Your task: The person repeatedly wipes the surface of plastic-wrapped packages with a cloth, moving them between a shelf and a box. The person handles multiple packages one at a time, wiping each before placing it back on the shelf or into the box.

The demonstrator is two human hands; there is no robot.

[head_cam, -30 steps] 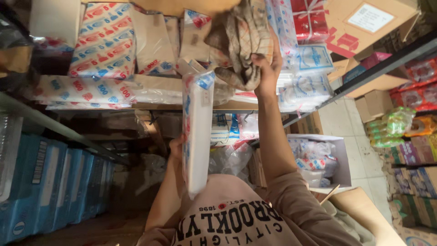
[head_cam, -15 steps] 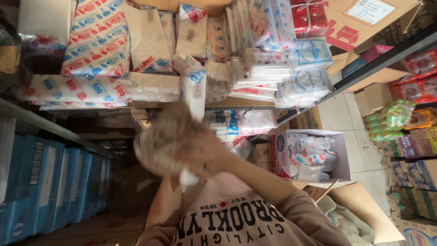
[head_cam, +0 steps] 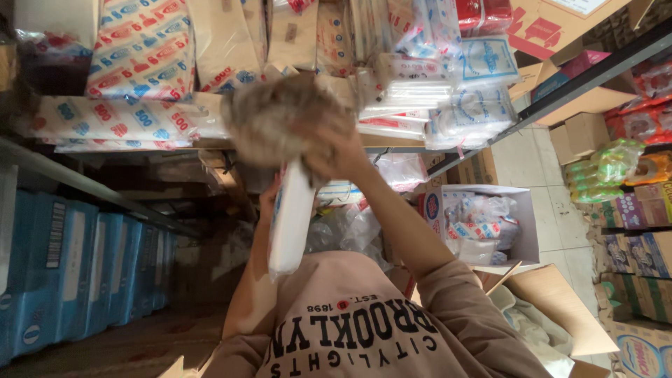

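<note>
My right hand (head_cam: 334, 155) is raised in front of the shelf and grips a bunched grey-brown cloth (head_cam: 269, 115), which is blurred by motion. Just below it, my left hand (head_cam: 268, 201) holds a long flat white plastic-wrapped pack (head_cam: 290, 227) upright; only its fingers show behind the pack. The cloth is at the pack's top end. Behind both hands, stacks of clear-wrapped packs (head_cam: 427, 105) with red and blue print fill the shelf.
A metal shelf rail (head_cam: 84, 183) runs along the left, with blue packs (head_cam: 70, 273) standing under it. An open cardboard box (head_cam: 490, 224) of bagged goods sits on the tiled floor at right. More cartons (head_cam: 630, 245) line the far right.
My right hand swung the cloth down from the shelf packs to in front of my chest, then back up to the top of the white pack. The pack stays upright in my left hand.
</note>
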